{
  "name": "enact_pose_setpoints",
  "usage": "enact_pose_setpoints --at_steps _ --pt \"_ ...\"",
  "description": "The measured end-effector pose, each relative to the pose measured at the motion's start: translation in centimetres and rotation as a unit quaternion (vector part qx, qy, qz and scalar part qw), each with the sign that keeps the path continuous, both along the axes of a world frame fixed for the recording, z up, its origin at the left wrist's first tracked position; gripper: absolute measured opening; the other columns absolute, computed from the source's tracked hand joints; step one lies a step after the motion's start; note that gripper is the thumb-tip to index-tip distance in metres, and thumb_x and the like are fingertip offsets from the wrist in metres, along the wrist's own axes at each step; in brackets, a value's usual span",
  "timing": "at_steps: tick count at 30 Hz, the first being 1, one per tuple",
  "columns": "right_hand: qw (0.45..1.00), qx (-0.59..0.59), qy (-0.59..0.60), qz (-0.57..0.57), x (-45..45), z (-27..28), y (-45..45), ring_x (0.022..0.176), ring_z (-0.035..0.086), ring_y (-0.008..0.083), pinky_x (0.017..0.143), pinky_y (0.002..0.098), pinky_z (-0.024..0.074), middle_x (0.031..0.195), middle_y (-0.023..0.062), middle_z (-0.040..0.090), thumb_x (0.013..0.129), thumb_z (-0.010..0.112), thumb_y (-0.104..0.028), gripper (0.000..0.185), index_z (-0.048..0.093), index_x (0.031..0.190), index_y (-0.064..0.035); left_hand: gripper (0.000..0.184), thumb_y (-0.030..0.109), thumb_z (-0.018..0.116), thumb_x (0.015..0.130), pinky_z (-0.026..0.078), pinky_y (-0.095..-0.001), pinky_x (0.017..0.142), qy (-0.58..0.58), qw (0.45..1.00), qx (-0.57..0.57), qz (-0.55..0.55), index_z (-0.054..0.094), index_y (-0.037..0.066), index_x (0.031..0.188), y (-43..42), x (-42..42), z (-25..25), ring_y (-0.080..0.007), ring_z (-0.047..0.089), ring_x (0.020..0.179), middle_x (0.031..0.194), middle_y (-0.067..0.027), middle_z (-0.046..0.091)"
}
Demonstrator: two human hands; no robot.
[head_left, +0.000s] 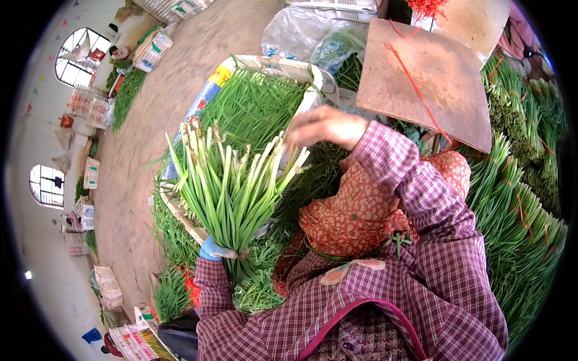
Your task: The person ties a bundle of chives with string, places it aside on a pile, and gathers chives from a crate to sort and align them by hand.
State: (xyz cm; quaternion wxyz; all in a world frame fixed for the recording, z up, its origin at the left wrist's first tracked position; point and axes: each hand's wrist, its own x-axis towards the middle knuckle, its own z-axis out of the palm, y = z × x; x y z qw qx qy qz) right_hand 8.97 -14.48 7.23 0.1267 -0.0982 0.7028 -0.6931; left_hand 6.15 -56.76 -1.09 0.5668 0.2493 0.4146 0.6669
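Note:
My left hand (pixel 218 249), in a blue glove with bare fingertips showing, is closed around the leafy middle of a bunch of garlic chives (pixel 232 192). Their pale root ends fan out upward, away from me. Beside those ends, on the right, hovers my right hand (pixel 328 126). Its fingers are smeared by motion, so whether they pinch anything is unclear. Behind the bunch stands a white crate (pixel 310 99) filled with more chives (pixel 253 108). Loose green leaves (pixel 265 277) lie below the bunch, close to my lap.
A brown board (pixel 424 84) with a red tie (pixel 415 90) across it lies to the upper right. Tied chive bundles (pixel 512 198) are stacked along my right side. Clear plastic bags (pixel 295 33) sit behind the crate. Further crates (pixel 153 51) and a person (pixel 119 53) are across the floor.

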Motion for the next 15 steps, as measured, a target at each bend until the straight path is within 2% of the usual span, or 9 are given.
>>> enact_pose_setpoints --at_steps 3,4,6,7,8,10,12,13,15 --pt "0.992 -0.068 -0.014 -0.102 -0.6 -0.9 3.5 0.113 0.059 0.027 0.105 0.0422 0.0397 0.12 0.0151 0.062 0.089 0.061 -0.041 0.047 0.06 0.122 -0.0069 0.054 0.002 0.071 0.078 0.049 -0.0414 0.057 0.012 0.999 0.024 0.02 0.047 -0.004 0.126 -0.2 0.3 0.3 -0.029 0.061 0.07 0.09 -0.0189 0.063" --pt "0.996 0.017 0.019 -0.084 -0.7 -1.5 4.6 0.103 0.063 0.0259 0.09 0.0378 0.0508 0.119 0.015 0.063 0.088 0.062 -0.043 0.053 0.057 0.125 -0.0059 0.054 0.002 0.071 0.078 0.049 -0.0414 0.057 0.013 0.999 0.026 0.022 0.047 -0.004 0.126 -0.3 0.1 -0.2 -0.029 0.061 0.07 0.09 -0.0189 0.063" --pt "0.994 0.091 -0.03 -0.047 0.5 -1.5 4.0 0.089 0.066 0.0226 0.068 0.0296 0.0545 0.119 0.015 0.062 0.087 0.063 -0.044 0.059 0.052 0.131 -0.0059 0.048 0.002 0.072 0.077 0.049 -0.0415 0.057 0.028 0.997 0.078 0.005 0.051 -0.005 0.12 -0.1 -0.1 -0.8 -0.0289 0.06 0.069 0.087 -0.018 0.063" --pt "0.996 0.072 -0.045 -0.003 1.0 -1.7 3.1 0.079 0.066 0.02 0.054 0.0243 0.0501 0.12 0.0158 0.062 0.086 0.065 -0.044 0.071 0.039 0.141 -0.007 0.043 0.002 0.072 0.077 0.049 -0.0415 0.057 0.035 0.995 0.093 0.006 0.054 -0.005 0.115 0.2 -0.1 -0.8 -0.0288 0.06 0.068 0.085 -0.0174 0.063" --pt "0.997 0.048 -0.041 0.049 1.4 -1.7 2.0 0.077 0.066 0.0189 0.055 0.0254 0.0504 0.119 0.0145 0.062 0.086 0.065 -0.043 0.081 0.026 0.147 -0.0071 0.043 0.002 0.072 0.077 0.049 -0.0415 0.057 0.035 0.995 0.095 0.004 0.054 -0.005 0.115 0.4 -0.2 -1.0 -0.0288 0.06 0.068 0.085 -0.0174 0.063" --pt "0.995 0.005 -0.033 0.091 2.5 -1.2 -0.4 0.078 0.066 0.0172 0.056 0.0255 0.0504 0.116 0.0129 0.062 0.087 0.066 -0.042 0.086 0.019 0.148 -0.0056 0.035 0.003 0.073 0.076 0.049 -0.0408 0.056 0.051 0.994 0.091 -0.028 0.058 -0.006 0.107 0.6 -0.5 -1.1 -0.0279 0.06 0.068 0.083 -0.0164 0.063" --pt "0.989 -0.069 -0.062 0.119 2.5 -1.7 -1.7 0.078 0.066 0.0158 0.056 0.0249 0.0501 0.111 0.0112 0.064 0.088 0.067 -0.038 0.074 0.033 0.143 -0.0032 0.036 0.003 0.073 0.076 0.049 -0.0407 0.056 0.045 0.996 0.077 -0.02 0.058 -0.007 0.107 0.6 -0.4 -1.1 -0.0281 0.061 0.068 0.082 -0.0164 0.063" --pt "0.986 -0.071 -0.087 0.124 2.1 -2.1 -1.9 0.074 0.067 0.0144 0.056 0.0238 0.0529 0.103 0.0104 0.066 0.09 0.065 -0.032 0.052 0.051 0.129 -0.0005 0.037 0.003 0.074 0.075 0.049 -0.0406 0.056 0.038 0.997 0.062 -0.012 0.059 -0.007 0.107 0.5 -0.2 -1.2 -0.0282 0.061 0.067 0.081 -0.0163 0.063" --pt "0.992 -0.036 -0.065 0.103 1.8 -2.0 -0.7 0.071 0.066 0.0137 0.056 0.0231 0.0541 0.1 0.0102 0.067 0.091 0.063 -0.03 0.042 0.058 0.12 -0.0002 0.037 0.004 0.075 0.074 0.049 -0.0405 0.055 0.033 0.998 0.05 -0.002 0.059 -0.007 0.106 0.2 0.0 -1.1 -0.0284 0.061 0.067 0.08 -0.0163 0.063"
